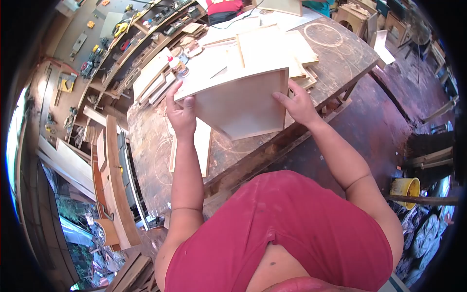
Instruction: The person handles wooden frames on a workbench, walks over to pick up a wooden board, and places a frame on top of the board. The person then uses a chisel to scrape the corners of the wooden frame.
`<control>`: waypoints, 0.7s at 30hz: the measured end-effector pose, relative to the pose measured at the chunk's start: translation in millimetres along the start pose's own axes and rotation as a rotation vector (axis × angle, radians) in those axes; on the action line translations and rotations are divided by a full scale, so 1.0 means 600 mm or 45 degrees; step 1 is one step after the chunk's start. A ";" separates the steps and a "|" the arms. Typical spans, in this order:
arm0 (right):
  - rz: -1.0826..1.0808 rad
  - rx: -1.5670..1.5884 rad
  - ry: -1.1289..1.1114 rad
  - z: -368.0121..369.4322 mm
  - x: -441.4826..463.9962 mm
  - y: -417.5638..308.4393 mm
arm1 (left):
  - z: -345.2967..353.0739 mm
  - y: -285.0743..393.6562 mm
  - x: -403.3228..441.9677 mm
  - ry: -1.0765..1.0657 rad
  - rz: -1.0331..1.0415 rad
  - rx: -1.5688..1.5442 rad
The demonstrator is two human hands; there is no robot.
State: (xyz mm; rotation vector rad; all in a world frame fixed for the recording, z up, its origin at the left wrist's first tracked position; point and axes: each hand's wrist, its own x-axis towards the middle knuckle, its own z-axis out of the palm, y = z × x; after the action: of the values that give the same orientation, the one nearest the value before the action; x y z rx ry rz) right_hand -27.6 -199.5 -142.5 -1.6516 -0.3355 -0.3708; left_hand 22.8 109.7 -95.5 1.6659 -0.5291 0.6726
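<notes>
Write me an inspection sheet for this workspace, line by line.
Surface: brown wooden workbench, stained, with ring marks.
Job's things: shallow, pale wooden tray-like panel with a raised rim, held tilted.
Clutter: pale, flat wooden panels piled beyond it; white glue bottle with a red cap; pale wooden frame beside the left forearm.
Hands: left hand and right hand grip opposite sides of the panel.
Cables: thin dark cord at the bench's far side; its ends cannot be traced.
Surroundings: wooden shelving with tools, left; yellow plastic bucket, right; person in red beyond.
</notes>
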 end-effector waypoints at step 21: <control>0.045 -0.126 0.009 0.028 0.009 -0.002 | 0.108 0.162 0.008 -0.486 0.608 1.065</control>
State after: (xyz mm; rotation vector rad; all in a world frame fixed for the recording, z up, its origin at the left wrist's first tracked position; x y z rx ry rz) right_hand -22.6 -182.9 -141.1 -1.7501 -0.2858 -0.3716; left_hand -29.5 27.3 -30.8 2.5124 -1.0334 1.0128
